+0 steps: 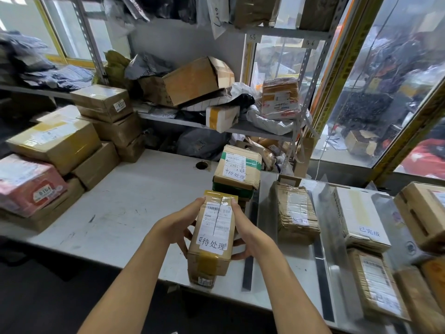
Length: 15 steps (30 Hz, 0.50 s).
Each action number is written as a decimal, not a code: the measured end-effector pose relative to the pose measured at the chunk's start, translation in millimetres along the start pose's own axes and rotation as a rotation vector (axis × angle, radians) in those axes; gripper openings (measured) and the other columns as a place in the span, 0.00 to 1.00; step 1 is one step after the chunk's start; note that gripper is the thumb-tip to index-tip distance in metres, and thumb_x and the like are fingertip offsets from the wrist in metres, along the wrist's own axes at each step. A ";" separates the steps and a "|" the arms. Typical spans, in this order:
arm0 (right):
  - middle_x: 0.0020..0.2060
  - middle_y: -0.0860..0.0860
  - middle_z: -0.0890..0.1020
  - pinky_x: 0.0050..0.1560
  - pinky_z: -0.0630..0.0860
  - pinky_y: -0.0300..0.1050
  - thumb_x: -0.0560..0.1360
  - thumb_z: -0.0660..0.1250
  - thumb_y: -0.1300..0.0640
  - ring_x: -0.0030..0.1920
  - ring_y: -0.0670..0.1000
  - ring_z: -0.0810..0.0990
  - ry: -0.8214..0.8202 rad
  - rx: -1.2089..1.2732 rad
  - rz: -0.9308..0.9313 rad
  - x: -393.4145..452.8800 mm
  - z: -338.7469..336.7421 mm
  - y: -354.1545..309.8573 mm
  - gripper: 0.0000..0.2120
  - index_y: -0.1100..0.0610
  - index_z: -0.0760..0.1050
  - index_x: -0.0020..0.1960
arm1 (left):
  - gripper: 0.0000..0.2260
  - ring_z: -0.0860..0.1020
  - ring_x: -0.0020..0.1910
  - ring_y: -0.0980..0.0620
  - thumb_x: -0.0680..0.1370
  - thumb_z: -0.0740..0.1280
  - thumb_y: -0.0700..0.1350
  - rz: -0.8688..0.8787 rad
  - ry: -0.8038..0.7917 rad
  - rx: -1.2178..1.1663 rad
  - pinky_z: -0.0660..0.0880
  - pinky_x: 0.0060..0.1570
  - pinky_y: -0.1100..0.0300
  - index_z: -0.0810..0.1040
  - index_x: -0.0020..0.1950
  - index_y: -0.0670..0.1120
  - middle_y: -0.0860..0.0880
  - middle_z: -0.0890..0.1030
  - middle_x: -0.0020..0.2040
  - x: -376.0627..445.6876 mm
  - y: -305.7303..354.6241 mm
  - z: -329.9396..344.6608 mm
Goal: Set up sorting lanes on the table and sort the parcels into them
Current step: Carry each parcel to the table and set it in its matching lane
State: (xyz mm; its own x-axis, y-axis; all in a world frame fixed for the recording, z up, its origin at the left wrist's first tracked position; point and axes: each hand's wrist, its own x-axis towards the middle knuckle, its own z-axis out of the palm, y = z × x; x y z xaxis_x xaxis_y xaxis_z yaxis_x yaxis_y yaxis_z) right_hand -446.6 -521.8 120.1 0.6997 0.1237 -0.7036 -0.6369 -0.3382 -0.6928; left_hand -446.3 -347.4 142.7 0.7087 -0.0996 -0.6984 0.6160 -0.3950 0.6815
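Note:
I hold a long brown cardboard parcel (213, 235) with a white shipping label and a handwritten note over the front of the grey table (134, 201). My left hand (179, 224) grips its left side and my right hand (243, 227) grips its right side. Beneath it sits another small box (202, 279). Behind it stands a stack topped by a box with green tape (238, 167). Black tape strips (249, 266) (322, 268) mark lanes on the table. To the right lie a taped brown parcel (295, 210) and a white box with a note (358, 218).
Stacked cartons (57, 141) and a pink parcel (26, 184) fill the table's left side. More boxes (375, 285) crowd the right edge. A metal shelf (240, 127) behind holds loose parcels and bags. A round cable hole (201, 165) sits in the tabletop.

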 end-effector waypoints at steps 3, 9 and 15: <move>0.71 0.57 0.74 0.65 0.75 0.60 0.76 0.42 0.23 0.69 0.62 0.74 0.000 0.003 -0.011 2.5 0.4 1.6 0.41 0.45 0.60 0.79 | 0.37 0.70 0.69 0.31 0.71 0.52 0.78 0.004 0.009 0.001 0.77 0.52 0.34 0.63 0.75 0.59 0.42 0.68 0.74 0.2 -1.0 0.1; 0.71 0.57 0.75 0.65 0.76 0.60 0.74 0.43 0.21 0.68 0.62 0.75 -0.009 0.004 -0.020 4.9 1.4 3.9 0.42 0.44 0.59 0.79 | 0.37 0.69 0.70 0.31 0.72 0.51 0.77 -0.004 0.021 -0.003 0.75 0.55 0.32 0.64 0.75 0.59 0.43 0.68 0.74 0.5 -1.4 0.8; 0.72 0.57 0.74 0.67 0.75 0.63 0.74 0.44 0.21 0.69 0.62 0.74 -0.011 0.033 -0.021 0.4 0.2 5.5 0.42 0.44 0.60 0.79 | 0.40 0.70 0.70 0.32 0.67 0.52 0.78 0.002 0.029 0.007 0.75 0.55 0.31 0.64 0.75 0.60 0.43 0.68 0.74 -1.2 -0.2 0.5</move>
State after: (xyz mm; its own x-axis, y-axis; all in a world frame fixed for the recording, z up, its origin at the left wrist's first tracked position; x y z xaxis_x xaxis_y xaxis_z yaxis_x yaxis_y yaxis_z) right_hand -449.9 -523.5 116.0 0.7100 0.1406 -0.6900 -0.6321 -0.3047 -0.7124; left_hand -447.4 -347.7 143.4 0.7198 -0.0745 -0.6902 0.6121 -0.4009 0.6816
